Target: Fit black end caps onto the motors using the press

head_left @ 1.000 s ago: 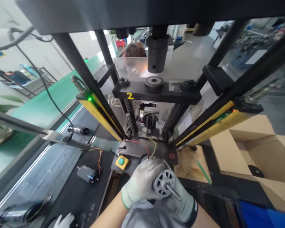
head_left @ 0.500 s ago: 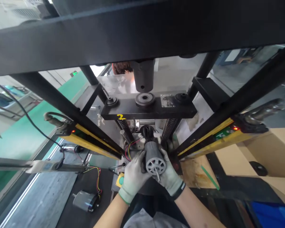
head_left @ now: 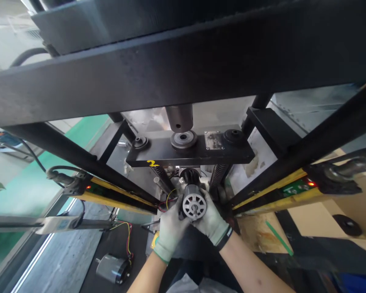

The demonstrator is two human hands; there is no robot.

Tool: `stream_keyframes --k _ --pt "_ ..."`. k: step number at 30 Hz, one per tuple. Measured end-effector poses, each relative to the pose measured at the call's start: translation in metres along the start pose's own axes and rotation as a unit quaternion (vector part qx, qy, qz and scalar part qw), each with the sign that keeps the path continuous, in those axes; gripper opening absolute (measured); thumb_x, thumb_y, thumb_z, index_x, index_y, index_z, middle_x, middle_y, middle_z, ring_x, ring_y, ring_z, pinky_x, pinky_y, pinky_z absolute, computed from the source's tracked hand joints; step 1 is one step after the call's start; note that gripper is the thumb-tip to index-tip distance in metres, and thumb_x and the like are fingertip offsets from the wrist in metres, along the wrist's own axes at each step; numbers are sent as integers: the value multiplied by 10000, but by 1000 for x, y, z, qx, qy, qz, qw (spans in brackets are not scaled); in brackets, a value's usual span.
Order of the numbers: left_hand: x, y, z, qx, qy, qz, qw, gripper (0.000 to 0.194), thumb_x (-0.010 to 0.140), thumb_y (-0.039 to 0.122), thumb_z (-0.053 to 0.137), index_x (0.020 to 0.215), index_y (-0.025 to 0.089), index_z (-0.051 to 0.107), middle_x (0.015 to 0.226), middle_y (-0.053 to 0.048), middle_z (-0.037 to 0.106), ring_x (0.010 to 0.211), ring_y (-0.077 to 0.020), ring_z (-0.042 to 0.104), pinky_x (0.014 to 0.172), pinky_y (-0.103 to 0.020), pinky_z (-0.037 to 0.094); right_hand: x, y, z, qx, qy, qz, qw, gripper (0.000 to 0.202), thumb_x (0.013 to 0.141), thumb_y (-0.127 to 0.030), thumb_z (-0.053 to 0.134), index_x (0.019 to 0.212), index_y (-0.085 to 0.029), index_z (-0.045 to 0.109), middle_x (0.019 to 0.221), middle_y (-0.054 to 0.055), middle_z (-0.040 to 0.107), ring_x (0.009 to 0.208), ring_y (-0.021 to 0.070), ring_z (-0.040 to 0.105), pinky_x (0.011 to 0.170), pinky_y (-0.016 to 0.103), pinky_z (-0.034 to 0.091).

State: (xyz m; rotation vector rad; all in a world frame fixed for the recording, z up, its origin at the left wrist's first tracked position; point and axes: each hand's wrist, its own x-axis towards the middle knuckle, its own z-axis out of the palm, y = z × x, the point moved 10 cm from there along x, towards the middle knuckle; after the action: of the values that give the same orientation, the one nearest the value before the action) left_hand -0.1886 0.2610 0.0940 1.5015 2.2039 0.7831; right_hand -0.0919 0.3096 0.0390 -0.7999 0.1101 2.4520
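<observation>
Between my two gloved hands is a grey electric motor, its slotted end cap and shaft facing me. My left hand wraps the motor's left side, and my right hand grips its right side. Red and yellow wires run out to the left, behind my left hand. Just beyond the motor is a black finned part under the press plate, which is marked with a yellow 2. Whether the motor touches that part cannot be made out.
Above the plate hangs the press ram. Yellow light-curtain bars flank both sides. Another motor with wires lies at the lower left. On the right are a cardboard box and a green strip on a stained board.
The motor has tipped so its end cap faces me more directly, and both hands have shifted with it. My head view has tilted, so the press frame sits lower in the picture.
</observation>
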Motion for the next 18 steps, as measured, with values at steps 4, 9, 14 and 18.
stream_keyframes --k 4,9,14,18 --pt "17 17 -14 25 12 -41 999 593 893 519 764 1398 223 671 1093 -99 846 1006 -322 799 818 -357 567 -8 -14 37 3 -28 -17 999 341 1050 -426 491 1101 -202 743 991 44 810 890 192 739 789 313 634" --pt "33 41 -20 55 21 -35 998 518 1026 499 571 1438 191 628 1052 -129 835 957 -311 793 739 -337 515 -12 -22 64 -50 -86 -52 994 415 1054 -473 464 1331 -257 685 1174 33 796 1129 218 723 988 384 615" --pt "33 47 -18 65 -6 -27 998 530 1026 466 563 1459 163 604 1169 -165 816 1086 -333 776 842 -359 544 -7 -25 60 -116 -90 -64 987 501 1053 -553 404 1300 -236 702 1190 67 795 1202 247 706 1037 440 596" --pt "13 42 -15 66 -51 -34 996 597 1006 455 583 1519 151 547 1200 -181 800 1128 -333 758 927 -385 549 -11 -21 37 -179 -75 -98 976 532 1023 -613 449 1260 -225 725 1149 94 806 1182 264 718 1030 451 592"
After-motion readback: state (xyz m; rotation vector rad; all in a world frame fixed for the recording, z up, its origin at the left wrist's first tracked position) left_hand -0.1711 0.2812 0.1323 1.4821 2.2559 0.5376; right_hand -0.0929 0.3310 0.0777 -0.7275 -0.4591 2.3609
